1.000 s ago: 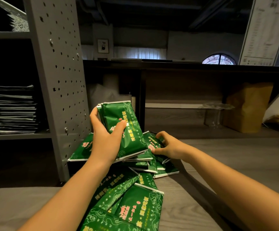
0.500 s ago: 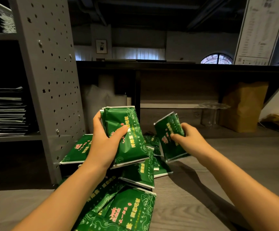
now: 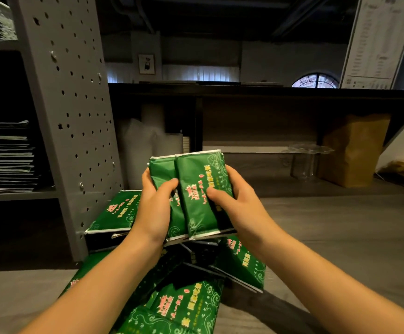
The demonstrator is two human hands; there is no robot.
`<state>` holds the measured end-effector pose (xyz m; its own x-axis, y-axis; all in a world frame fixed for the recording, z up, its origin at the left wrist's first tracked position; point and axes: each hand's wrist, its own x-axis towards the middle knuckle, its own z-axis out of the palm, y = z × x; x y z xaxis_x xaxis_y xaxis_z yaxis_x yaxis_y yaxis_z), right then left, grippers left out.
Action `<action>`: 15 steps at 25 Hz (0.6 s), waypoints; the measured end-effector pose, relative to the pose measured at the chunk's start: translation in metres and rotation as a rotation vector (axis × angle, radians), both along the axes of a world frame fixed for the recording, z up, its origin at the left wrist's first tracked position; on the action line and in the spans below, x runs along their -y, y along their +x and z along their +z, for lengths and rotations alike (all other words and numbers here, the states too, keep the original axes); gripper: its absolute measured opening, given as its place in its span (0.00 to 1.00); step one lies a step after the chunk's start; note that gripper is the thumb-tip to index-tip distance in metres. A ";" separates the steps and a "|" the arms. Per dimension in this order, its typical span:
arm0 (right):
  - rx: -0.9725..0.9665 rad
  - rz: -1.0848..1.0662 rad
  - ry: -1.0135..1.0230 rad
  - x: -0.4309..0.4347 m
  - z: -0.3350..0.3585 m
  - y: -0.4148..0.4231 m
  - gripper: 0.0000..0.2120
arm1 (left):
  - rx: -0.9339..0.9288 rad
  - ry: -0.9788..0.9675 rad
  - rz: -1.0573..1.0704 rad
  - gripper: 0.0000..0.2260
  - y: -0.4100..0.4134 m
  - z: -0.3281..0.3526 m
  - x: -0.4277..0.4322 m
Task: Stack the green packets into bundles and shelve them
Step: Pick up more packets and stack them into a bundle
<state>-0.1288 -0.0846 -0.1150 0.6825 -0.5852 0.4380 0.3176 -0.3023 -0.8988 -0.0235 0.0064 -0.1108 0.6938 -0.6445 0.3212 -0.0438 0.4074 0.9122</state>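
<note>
Nearest: loose green packets (image 3: 184, 307), glossy foil-like pouches with silver sealed edges, pale swirl borders and pink and yellow print. They lie overlapping and at mixed angles on the bench (image 3: 341, 237), a matt grey surface with wood grain running left to right.

Above the heap: held bundle (image 3: 196, 196), several of the same flat rectangular pouches stacked face to face and stood nearly upright, with the front pouch offset to the right of the one behind. The left hand (image 3: 155, 208) grips its left edge with the thumb laid across the front. The right hand (image 3: 234, 206) grips the right edge, thumb pressed on the printed face. Both forearms are bare.

Left, just behind: single packet (image 3: 114, 213), lying flat against the foot of the shelving upright (image 3: 68, 104), grey painted metal, perforated with small holes.

Far left: shelf (image 3: 15, 196), metal, carrying a stack of flat packets (image 3: 5, 157) seen edge-on, silver and dark.

Middle distance: white soft sheeting (image 3: 148, 145), standing upright; clear stand (image 3: 304, 160), transparent with a scalloped top; brown paper bag (image 3: 355, 150), creased and upright.

Beyond: dark upper ledge (image 3: 268, 90); printed chart (image 3: 379, 42), leaning; small framed picture (image 3: 146, 63); arched window (image 3: 315, 80); dim ceiling.
</note>
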 end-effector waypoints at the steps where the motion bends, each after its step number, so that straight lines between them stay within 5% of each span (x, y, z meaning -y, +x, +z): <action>1: 0.002 0.012 -0.030 -0.003 -0.003 0.002 0.18 | -0.011 -0.014 0.004 0.13 -0.001 -0.001 0.000; 9: -0.146 0.135 -0.106 -0.003 -0.024 0.017 0.42 | 0.034 0.004 -0.041 0.26 -0.008 -0.008 -0.001; 12: -0.237 0.190 -0.046 0.010 -0.011 0.007 0.33 | 0.023 -0.008 -0.006 0.26 -0.008 -0.011 0.001; 15: -0.397 -0.020 -0.257 0.031 0.004 -0.011 0.26 | 0.049 -0.008 0.002 0.25 -0.010 -0.011 -0.001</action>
